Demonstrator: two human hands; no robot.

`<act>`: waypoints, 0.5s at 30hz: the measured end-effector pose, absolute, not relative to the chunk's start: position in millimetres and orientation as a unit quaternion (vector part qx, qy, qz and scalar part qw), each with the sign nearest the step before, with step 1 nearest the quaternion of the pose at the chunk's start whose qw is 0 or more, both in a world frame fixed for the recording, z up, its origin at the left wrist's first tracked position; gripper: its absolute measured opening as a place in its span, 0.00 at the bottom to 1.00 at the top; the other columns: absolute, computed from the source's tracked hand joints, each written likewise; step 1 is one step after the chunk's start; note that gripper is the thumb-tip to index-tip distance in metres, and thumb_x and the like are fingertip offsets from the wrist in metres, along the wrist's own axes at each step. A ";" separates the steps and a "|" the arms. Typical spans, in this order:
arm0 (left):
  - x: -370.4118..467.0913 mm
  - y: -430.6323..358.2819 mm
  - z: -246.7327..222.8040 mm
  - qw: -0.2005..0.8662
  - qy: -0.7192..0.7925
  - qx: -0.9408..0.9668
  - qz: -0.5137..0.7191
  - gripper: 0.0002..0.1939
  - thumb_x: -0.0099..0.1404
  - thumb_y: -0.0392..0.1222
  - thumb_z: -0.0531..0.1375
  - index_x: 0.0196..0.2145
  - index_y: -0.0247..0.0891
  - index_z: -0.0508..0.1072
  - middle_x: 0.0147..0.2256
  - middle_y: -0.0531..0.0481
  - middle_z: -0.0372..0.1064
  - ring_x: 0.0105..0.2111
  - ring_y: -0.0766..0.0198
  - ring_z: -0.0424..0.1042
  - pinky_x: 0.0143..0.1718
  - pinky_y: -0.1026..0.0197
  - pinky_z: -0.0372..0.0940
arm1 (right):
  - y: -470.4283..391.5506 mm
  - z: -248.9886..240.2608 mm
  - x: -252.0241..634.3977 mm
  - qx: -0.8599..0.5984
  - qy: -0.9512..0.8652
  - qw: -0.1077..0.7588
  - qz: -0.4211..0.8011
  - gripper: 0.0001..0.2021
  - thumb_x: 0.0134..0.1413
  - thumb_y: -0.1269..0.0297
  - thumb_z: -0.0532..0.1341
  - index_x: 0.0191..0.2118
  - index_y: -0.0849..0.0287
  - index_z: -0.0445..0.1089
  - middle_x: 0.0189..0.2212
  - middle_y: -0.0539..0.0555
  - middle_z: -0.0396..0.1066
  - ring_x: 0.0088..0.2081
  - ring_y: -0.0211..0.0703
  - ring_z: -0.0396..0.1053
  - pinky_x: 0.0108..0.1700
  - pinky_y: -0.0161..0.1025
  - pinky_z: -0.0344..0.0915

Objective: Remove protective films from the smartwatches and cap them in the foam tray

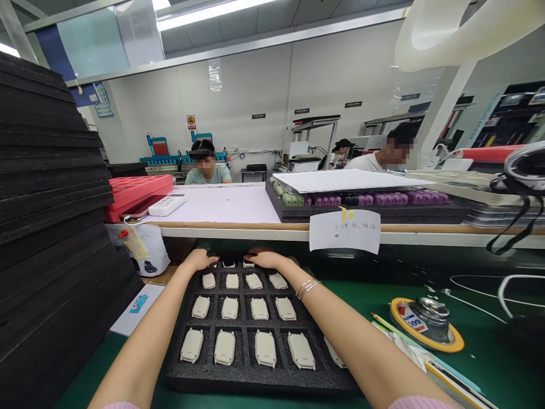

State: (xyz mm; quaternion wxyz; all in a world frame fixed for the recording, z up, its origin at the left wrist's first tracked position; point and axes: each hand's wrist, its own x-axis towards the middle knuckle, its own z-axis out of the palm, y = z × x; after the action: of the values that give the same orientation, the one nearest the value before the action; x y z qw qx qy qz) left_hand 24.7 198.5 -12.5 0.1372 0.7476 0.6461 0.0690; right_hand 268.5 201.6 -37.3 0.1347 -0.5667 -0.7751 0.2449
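Observation:
A black foam tray lies in front of me, its compartments holding off-white watch cases in rows. Both my arms reach over it to the far row, under the shelf. My left hand has its fingers closed at a watch case in the far left corner. Along the same row, my right hand pinches at another watch case. Shadow and the hands hide part of that row. One watch case at the near right is partly covered by my right forearm.
Stacked black foam trays rise at the left. Above the hands runs a shelf edge with a hanging paper note. A yellow-rimmed round dish, pens and cables lie at the right. Several people sit beyond.

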 end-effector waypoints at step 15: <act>74.4 201.0 -19.6 0.154 0.607 0.779 0.046 0.18 0.69 0.46 0.59 0.53 0.37 0.69 0.52 0.43 0.69 0.47 0.55 0.72 0.47 0.47 0.70 | 149.2 -19.7 272.4 -0.521 -0.699 0.322 0.370 0.13 0.64 0.61 0.61 0.51 0.61 0.69 0.47 0.56 0.72 0.43 0.46 0.73 0.44 0.47 0.73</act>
State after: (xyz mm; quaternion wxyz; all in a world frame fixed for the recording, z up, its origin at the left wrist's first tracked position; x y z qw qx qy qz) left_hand 74.4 201.0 -19.6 0.1537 0.7785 0.6068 0.0459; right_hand 272.4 149.2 -19.7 0.3223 -0.5206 -0.6990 0.3695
